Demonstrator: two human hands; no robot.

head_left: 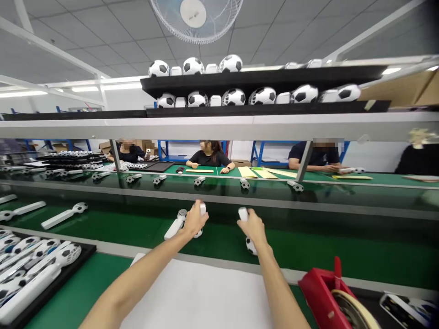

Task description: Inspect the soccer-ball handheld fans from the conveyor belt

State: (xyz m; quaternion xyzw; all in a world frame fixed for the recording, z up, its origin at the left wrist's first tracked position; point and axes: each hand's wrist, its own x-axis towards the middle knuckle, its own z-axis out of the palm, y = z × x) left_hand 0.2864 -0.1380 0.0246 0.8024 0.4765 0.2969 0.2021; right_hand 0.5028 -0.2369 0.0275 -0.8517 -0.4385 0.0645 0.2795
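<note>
Over the green belt [130, 224], my left hand [195, 219] is closed around a white handle with a soccer-ball head [198, 234] partly showing below it. To the right, my right hand [253, 226] grips another white-handled soccer-ball device [251, 246], its ball end hanging by my wrist. Just left of my left hand lies a further soccer-ball device [175, 226] on the belt. A white sheet [202, 292] lies between my forearms on the near table.
A black tray [85, 256] of soccer-ball devices sits at left. A red tape dispenser [317, 292] stands at near right. More devices lie along the belts. Several people sit across the line. Above are a shelf [219, 128] and a fan [194, 16].
</note>
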